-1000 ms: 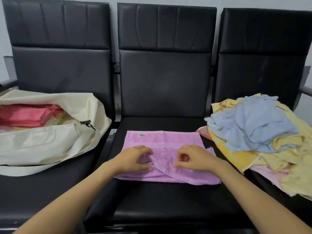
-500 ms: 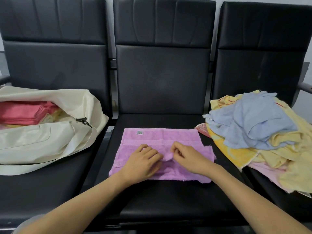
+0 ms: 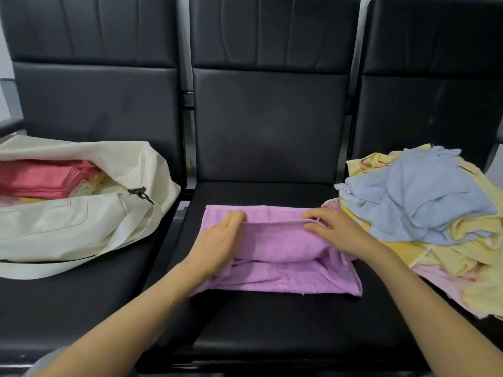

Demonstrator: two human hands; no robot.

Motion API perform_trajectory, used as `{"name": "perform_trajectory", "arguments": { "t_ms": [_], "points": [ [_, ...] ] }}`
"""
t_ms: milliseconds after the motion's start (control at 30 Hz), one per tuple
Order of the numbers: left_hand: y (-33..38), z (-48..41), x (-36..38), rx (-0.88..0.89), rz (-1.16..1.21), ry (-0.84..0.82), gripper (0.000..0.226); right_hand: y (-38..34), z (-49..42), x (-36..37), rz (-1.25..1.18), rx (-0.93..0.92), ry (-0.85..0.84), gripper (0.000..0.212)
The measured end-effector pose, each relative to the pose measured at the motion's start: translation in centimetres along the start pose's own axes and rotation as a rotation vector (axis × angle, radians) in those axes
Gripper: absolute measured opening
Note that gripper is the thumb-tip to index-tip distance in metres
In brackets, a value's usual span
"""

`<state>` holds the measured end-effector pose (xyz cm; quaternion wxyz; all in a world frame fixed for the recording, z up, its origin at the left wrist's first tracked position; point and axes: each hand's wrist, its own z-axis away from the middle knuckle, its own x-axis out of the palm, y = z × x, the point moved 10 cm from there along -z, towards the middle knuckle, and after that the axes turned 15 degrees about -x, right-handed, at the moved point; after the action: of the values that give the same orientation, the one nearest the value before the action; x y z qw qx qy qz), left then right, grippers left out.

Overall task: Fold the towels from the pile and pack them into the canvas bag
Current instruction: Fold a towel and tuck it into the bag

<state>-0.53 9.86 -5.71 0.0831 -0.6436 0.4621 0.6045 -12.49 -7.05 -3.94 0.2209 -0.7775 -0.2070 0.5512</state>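
Observation:
A purple towel (image 3: 283,273) lies on the middle black seat, partly folded. My left hand (image 3: 217,243) pinches the left end of its raised edge, and my right hand (image 3: 334,232) pinches the right end, holding that edge stretched above the far half of the towel. The cream canvas bag (image 3: 81,224) lies open on the left seat with folded pink towels (image 3: 40,178) and pale yellow ones inside. The pile of unfolded towels (image 3: 424,213) sits on the right seat, a blue one on top of yellow and pink ones.
Three black padded seats (image 3: 272,327) stand in a row with tall backrests. The bag's strap (image 3: 68,268) trails across the left seat toward the front. The towel pile spills to the right seat's front edge.
Both hands gripped the towel's near edge at the middle, then moved apart and carried that edge up and away toward the far edge, doubling the towel over.

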Motion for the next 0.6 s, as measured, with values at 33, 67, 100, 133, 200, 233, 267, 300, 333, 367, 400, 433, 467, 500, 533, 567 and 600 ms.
{"name": "perform_trajectory", "arguments": {
  "t_ms": [33, 67, 100, 133, 200, 233, 267, 300, 333, 367, 400, 433, 467, 500, 533, 567, 600],
  "points": [
    [-1.0, -0.6, -0.1, -0.028, -0.002, -0.005, 0.019, 1.2, 0.3, -0.8, 0.019, 0.043, 0.007, 0.014],
    [-2.1, -1.1, -0.3, -0.051, 0.02, -0.015, 0.02, 2.4, 0.6, -1.5, 0.033, 0.086, 0.019, 0.015],
    [-3.2, -1.6, -0.6, -0.082, 0.042, -0.034, 0.021, 3.7, 0.9, -2.2, 0.039, 0.13, 0.027, 0.017],
    [-4.2, -2.1, -1.0, -0.116, 0.048, -0.047, 0.023, 4.9, 1.3, -2.7, 0.034, 0.168, 0.032, 0.018],
    [-5.9, -3.1, -1.5, -0.165, 0.045, -0.102, 0.02, 6.6, 1.8, -3.3, 0.02, 0.213, 0.041, 0.016],
    [-6.4, -3.4, -1.4, -0.183, 0.065, -0.157, 0.016, 7.4, 1.9, -3.5, 0.011, 0.231, 0.052, 0.014],
    [-7.0, -3.7, -1.3, -0.201, 0.108, -0.206, 0.013, 8.2, 2.0, -3.7, -0.001, 0.255, 0.07, 0.011],
    [-7.7, -4.1, -1.2, -0.23, 0.178, -0.241, 0.008, 9.0, 2.0, -3.8, -0.013, 0.285, 0.096, 0.008],
    [-8.6, -4.5, -1.0, -0.275, 0.261, -0.265, 0.004, 9.8, 2.2, -4.0, -0.019, 0.323, 0.126, 0.005],
    [-9.5, -5.0, -1.0, -0.333, 0.341, -0.265, 0.011, 10.6, 2.3, -4.1, -0.02, 0.366, 0.149, 0.003],
    [-10.6, -5.6, -0.7, -0.392, 0.399, -0.254, 0.021, 11.3, 2.2, -4.2, -0.015, 0.395, 0.162, 0.001],
    [-11.3, -6.2, -0.5, -0.436, 0.423, -0.241, 0.03, 11.9, 2.1, -4.0, -0.008, 0.408, 0.165, 0.002],
    [-11.8, -6.9, -0.3, -0.458, 0.41, -0.217, 0.035, 12.3, 1.7, -3.7, -0.001, 0.412, 0.158, 0.003],
    [-12.1, -7.6, -0.2, -0.475, 0.36, -0.193, 0.037, 12.7, 1.3, -3.3, 0.012, 0.416, 0.151, 0.004],
    [-12.3, -8.3, -0.1, -0.496, 0.305, -0.165, 0.036, 13.1, 0.7, -3.0, 0.033, 0.416, 0.144, 0.007],
    [-12.5, -9.1, 0.0, -0.516, 0.258, -0.138, 0.033, 13.6, 0.1, -2.7, 0.05, 0.415, 0.141, 0.011],
    [-12.7, -9.9, 0.1, -0.536, 0.22, -0.114, 0.029, 14.0, -0.6, -2.5, 0.06, 0.408, 0.141, 0.013]
  ]
}}
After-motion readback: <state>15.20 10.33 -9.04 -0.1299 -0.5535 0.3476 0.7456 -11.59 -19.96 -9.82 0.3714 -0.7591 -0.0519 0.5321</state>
